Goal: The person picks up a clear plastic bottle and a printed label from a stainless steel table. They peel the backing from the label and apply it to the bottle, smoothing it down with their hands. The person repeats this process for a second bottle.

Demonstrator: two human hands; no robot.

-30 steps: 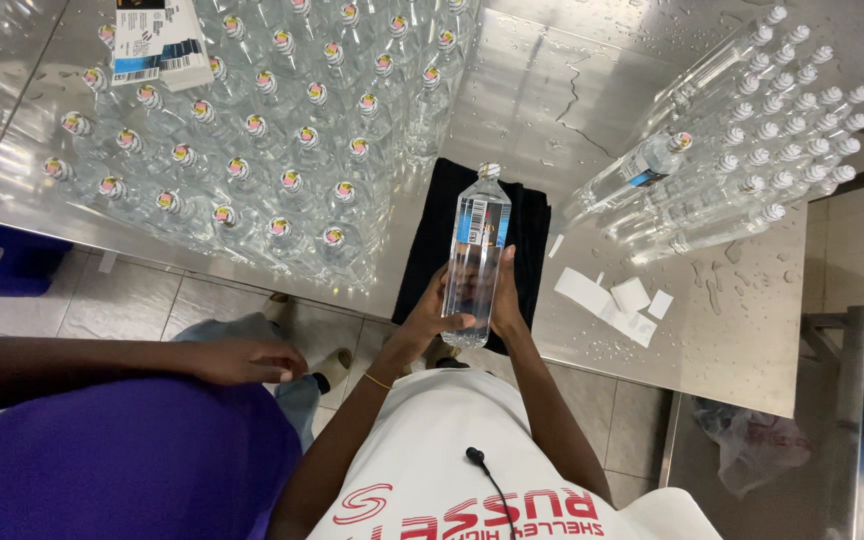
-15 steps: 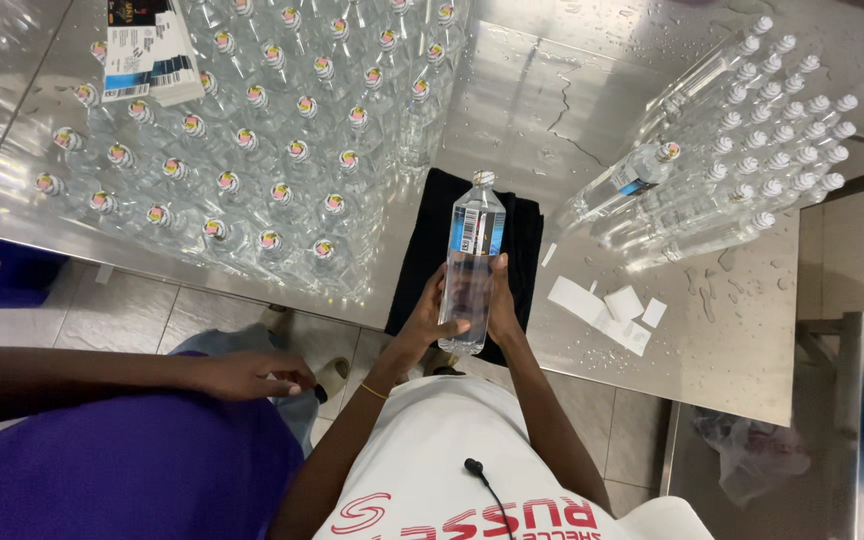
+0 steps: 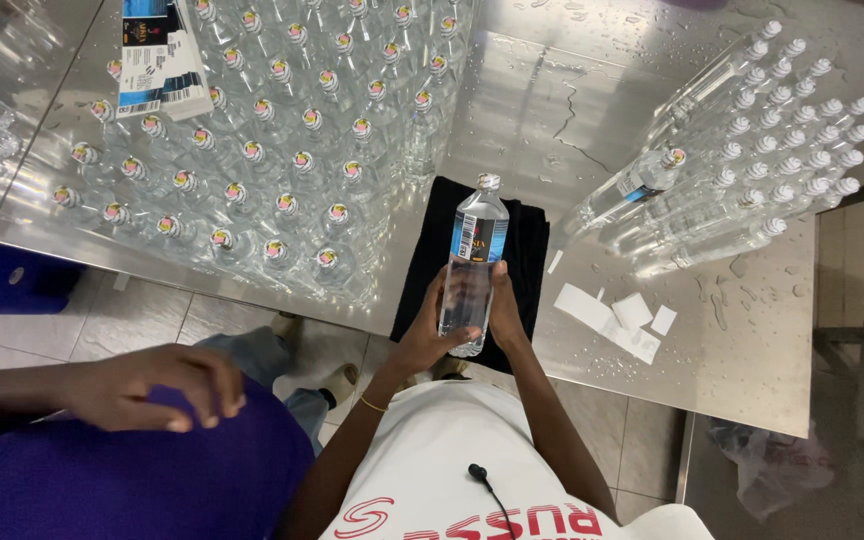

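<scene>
I hold a clear plastic water bottle [image 3: 472, 262] upright with both hands, over a black cloth [image 3: 527, 250] at the near edge of a steel table [image 3: 542, 110]. My left hand [image 3: 430, 330] wraps its lower left side and my right hand [image 3: 505, 312] presses its right side. The bottle carries a blue-and-white label near its top and a sealed cap.
Many upright capped bottles [image 3: 282, 140] crowd the table's left half, with a stack of label sheets [image 3: 157, 58] on them. Unlabelled bottles [image 3: 752, 150] stand at the right, one labelled bottle [image 3: 632, 188] beside them. White paper strips [image 3: 617, 318] lie nearby. Another person's hand [image 3: 152, 385] rests lower left.
The bottle stays in both my hands and has barely shifted. The other person's hand at lower left has moved slightly right.
</scene>
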